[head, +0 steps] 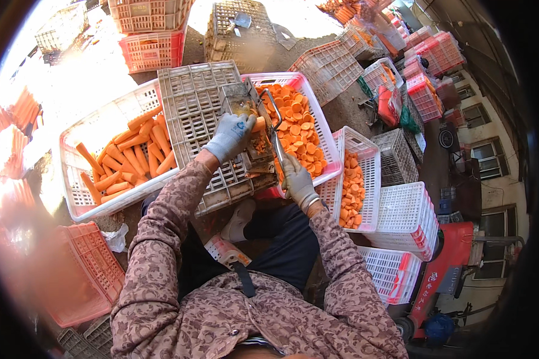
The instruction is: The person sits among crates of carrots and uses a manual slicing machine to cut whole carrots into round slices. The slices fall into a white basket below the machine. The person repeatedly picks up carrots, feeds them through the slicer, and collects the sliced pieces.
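Observation:
My left hand, in a grey work glove, grips a carrot whose cut end points right, against a metal slicer. The slicer sits on an upturned grey plastic crate between two baskets. With my right hand, also gloved, I hold the slicer's long metal handle. Round carrot slices fill much of the pink-and-white basket just beyond the handle. At the left, whole peeled carrots lie in a white plastic basket. Orange scraps cling around the slicer.
Another white basket at the right holds short carrot pieces. Stacked white baskets stand beside a red pallet truck. A red crate is at lower left. More crates stand ahead, near strong sunlight.

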`<state>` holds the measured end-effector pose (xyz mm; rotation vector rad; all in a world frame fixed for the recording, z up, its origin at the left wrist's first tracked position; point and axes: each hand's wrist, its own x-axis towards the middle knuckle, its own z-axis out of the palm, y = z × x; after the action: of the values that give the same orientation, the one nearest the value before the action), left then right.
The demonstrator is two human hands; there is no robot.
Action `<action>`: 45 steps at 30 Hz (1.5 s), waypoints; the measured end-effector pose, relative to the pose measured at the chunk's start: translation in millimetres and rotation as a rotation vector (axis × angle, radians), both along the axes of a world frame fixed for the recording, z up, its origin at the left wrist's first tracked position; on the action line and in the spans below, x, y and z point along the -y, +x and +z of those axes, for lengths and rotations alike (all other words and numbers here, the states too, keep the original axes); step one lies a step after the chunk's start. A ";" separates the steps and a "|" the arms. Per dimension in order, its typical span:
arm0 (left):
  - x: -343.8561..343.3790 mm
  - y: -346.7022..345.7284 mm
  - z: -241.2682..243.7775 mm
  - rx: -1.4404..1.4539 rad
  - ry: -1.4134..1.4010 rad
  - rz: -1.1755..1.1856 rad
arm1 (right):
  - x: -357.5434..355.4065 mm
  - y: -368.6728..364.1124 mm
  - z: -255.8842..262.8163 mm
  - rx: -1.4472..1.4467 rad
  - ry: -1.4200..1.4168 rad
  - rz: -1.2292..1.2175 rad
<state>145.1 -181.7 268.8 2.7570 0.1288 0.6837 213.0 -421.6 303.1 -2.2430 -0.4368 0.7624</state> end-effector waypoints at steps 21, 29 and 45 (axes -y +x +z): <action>-1.2 17.1 -8.8 -0.047 -0.004 0.058 | -7.5 -20.2 1.1 0.254 -0.137 0.075; 11.1 20.9 -3.8 0.045 -0.018 0.094 | -17.1 -33.5 26.0 0.447 -0.281 0.042; -3.0 -32.9 5.5 -0.248 -0.062 0.153 | -25.1 -14.3 59.5 -0.136 -0.077 -0.031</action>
<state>112.2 -178.8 274.3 2.7816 0.4099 0.3628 198.7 -396.5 362.5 -2.2464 -0.3110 0.9225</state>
